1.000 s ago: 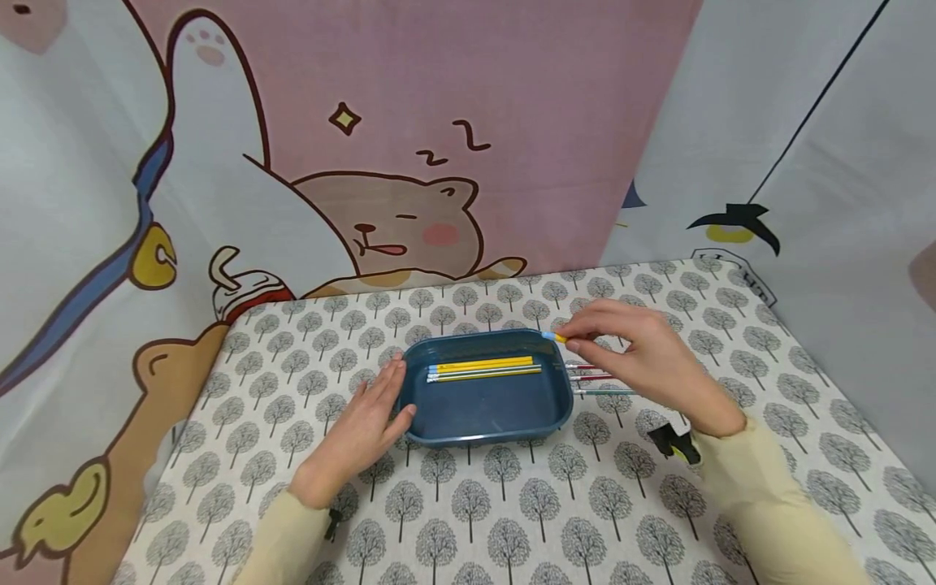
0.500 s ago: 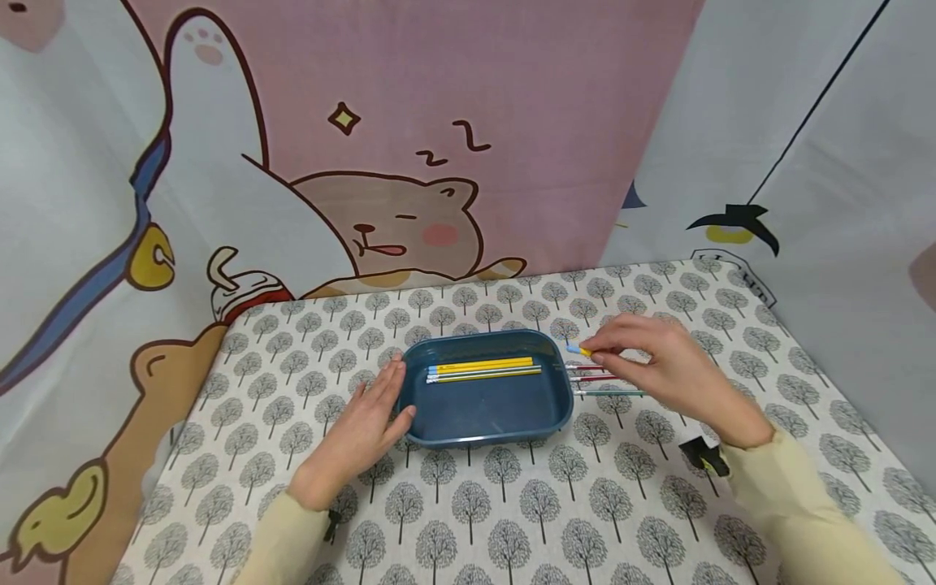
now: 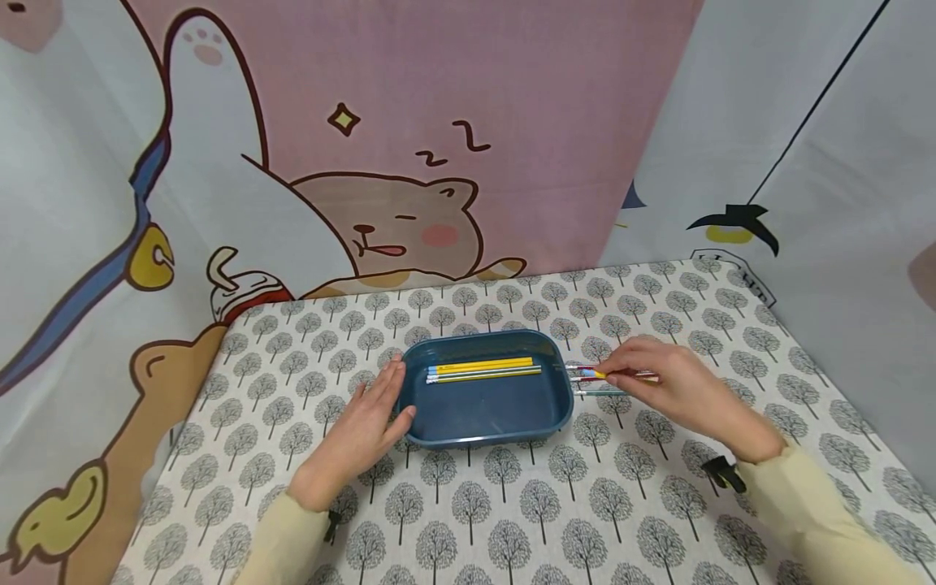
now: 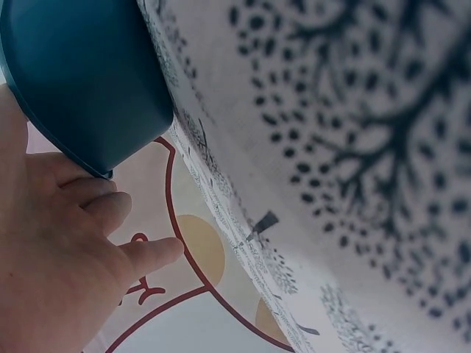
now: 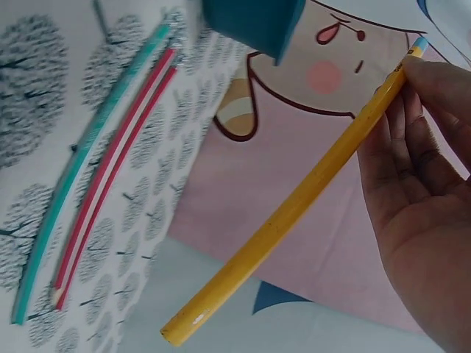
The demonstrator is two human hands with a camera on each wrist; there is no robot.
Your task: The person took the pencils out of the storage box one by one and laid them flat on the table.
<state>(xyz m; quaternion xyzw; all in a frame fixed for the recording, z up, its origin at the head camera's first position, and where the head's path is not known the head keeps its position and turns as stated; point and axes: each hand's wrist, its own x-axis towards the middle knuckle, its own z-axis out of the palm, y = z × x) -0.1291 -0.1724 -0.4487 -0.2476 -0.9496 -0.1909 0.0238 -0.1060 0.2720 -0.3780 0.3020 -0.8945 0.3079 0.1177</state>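
My left hand (image 3: 366,418) rests its outstretched fingers against the left rim of a dark blue plastic tray (image 3: 483,441). In the left wrist view, fingers touch the tray wall (image 4: 92,81). Several yellow or yellow-striped pencils (image 3: 481,366) lie side by side in the tray. To the tray's right, my right hand (image 3: 669,382) pinches a yellow pencil (image 5: 287,209) near its light blue end, with thumb and fingers. Below that hand, two red pencils (image 5: 114,173) and a green pencil (image 5: 81,176) lie parallel on the cloth; the hand partly hides them in the head view.
A white cloth with tree prints (image 3: 468,504) covers the table. Cartoon-printed curtains (image 3: 541,146) hang behind and at both sides. A small black clip (image 3: 724,474) shows by the right sleeve.
My right hand has moved right and down from above the tray's right rim, still pinching the yellow pencil, to over the red and green pencils. The left hand and the tray stay put.
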